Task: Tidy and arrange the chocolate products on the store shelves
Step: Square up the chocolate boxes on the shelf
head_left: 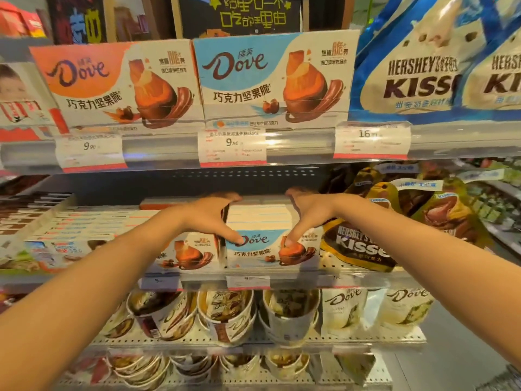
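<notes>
A row of blue-and-white Dove boxes (262,251) stands on the middle shelf (352,273), front box facing me. My left hand (210,214) grips the row's left side, thumb pressed on the front face, fingers reaching behind the top. My right hand (306,214) grips the right side the same way, thumb on the front picture. A row of orange Dove boxes (189,252) stands directly left of it, touching my left hand.
Brown Hershey's Kisses bags (358,246) lie right of the blue row. White flat boxes (84,227) fill the shelf's left. The upper shelf carries large Dove boxes (270,80) and blue Kisses bags (417,69). Dove cups (225,314) and pouches (346,311) stand below.
</notes>
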